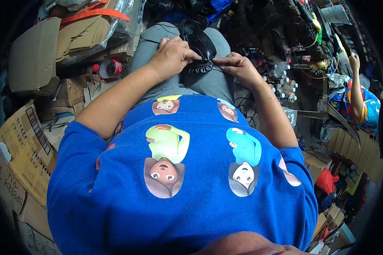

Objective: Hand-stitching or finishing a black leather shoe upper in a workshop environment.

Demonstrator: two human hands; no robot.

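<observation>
A cardboard box [34,57] stands at far left, near a bottle [110,69] with a red label. On the lap, in gray pants [155,55], the left hand [176,55] pinches the near edge of a black leather piece [200,44] lying between the knees. Just beside it, the right hand [236,66] reaches the same edge, its grip too small to tell. Farther right, clear bottles [281,80] cluster; beyond sits a person [364,104] in bright colors.

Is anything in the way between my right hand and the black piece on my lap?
Nothing visible: your right hand has its fingers right at the right side of the black piece.
</observation>
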